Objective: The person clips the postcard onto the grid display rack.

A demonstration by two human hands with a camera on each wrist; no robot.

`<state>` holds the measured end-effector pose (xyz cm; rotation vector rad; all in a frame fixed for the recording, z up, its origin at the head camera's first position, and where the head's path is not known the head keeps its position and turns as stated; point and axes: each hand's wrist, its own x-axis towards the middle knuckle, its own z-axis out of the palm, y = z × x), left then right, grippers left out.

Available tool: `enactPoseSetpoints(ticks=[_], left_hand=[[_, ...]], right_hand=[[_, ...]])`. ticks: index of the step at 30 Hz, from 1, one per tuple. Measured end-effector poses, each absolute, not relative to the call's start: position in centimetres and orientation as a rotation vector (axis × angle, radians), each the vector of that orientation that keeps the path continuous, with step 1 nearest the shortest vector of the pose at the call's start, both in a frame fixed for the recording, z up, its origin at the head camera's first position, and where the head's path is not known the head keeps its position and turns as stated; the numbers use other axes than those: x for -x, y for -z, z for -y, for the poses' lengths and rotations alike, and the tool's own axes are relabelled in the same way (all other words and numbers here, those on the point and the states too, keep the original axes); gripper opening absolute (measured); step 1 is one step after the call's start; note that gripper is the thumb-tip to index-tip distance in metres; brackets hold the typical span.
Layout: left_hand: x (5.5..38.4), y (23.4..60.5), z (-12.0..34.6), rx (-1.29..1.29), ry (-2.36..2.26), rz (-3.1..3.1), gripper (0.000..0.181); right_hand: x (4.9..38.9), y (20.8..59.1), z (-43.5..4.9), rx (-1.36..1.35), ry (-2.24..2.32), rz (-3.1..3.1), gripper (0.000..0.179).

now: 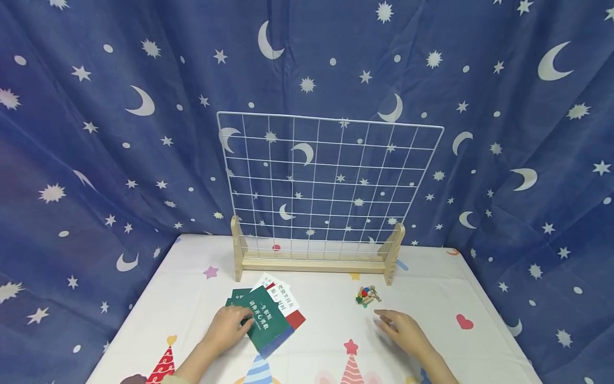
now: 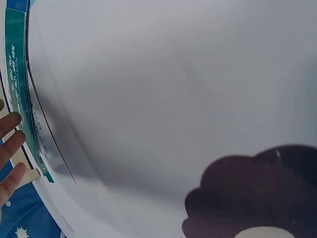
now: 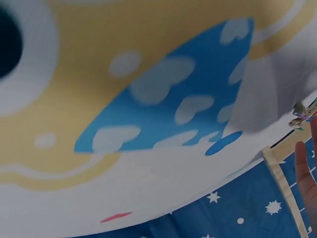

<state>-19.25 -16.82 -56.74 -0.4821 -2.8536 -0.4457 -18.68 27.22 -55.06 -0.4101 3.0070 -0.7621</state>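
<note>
Several printed cards lie in a fanned pile, with a dark green one [image 1: 266, 314] carrying white writing on top and white ones [image 1: 283, 296] showing behind it. My left hand [image 1: 227, 325] is at the pile's left edge, its fingertips overlapping the green card. In the left wrist view its fingers [image 2: 11, 148] are spread and loosely bent beside the cards. My right hand [image 1: 403, 330] hovers over the cloth with relaxed fingers, holding nothing. Just beyond its fingertips sits a small heap of wooden clips [image 1: 368, 295] with red, blue and green bits.
Behind the cards and clips stands a white wire grid [image 1: 331, 181], tilted slightly back in a wooden base [image 1: 312, 264]. A white cloth with party-hat prints [image 1: 431, 288] covers the table. A blue curtain [image 1: 479, 106] with moons and stars hangs behind and at both sides.
</note>
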Motion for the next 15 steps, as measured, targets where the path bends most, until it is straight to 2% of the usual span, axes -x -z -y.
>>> enactPoseSetpoints(ticks=[15], left_hand=[[19.9, 56.9, 16.4, 0.436, 0.513, 2.831, 0.018]], right_hand=[[17.3, 55.3, -25.2, 0.639, 0.879, -3.035, 0.028]])
